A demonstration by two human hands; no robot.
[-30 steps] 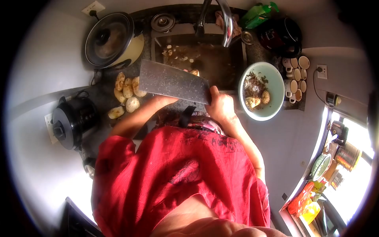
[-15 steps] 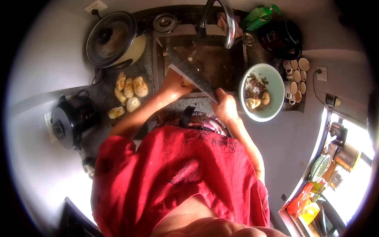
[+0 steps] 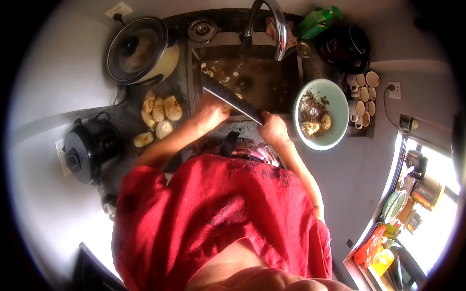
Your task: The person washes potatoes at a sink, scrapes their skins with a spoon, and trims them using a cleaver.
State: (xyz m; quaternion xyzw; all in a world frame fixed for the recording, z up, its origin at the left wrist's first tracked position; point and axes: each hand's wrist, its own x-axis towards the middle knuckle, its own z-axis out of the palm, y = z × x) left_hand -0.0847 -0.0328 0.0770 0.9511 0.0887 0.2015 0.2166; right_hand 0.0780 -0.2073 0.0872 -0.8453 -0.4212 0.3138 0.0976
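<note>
My right hand (image 3: 273,130) grips the handle of a large cleaver (image 3: 228,96), whose blade runs up and left over the sink's front edge. My left hand (image 3: 209,112) is closed around a potato that is mostly hidden under the blade, at the sink's front left. Peel scraps (image 3: 218,72) lie in the dark sink (image 3: 264,77). Several peeled potatoes (image 3: 158,114) rest on the counter left of the sink. A pale green bowl (image 3: 340,104) to the right holds peelings and two potatoes.
A rice cooker (image 3: 138,48) stands at the back left, a black kettle (image 3: 87,148) at the left. The tap (image 3: 274,24) arches over the sink. Several cups (image 3: 361,94) and a dark pot (image 3: 344,46) are at the right. My red garment fills the foreground.
The cleaver swung from flat and broadside to edge-on over the potato, then shifted slightly left. My left hand moved up to the sink edge with the potato.
</note>
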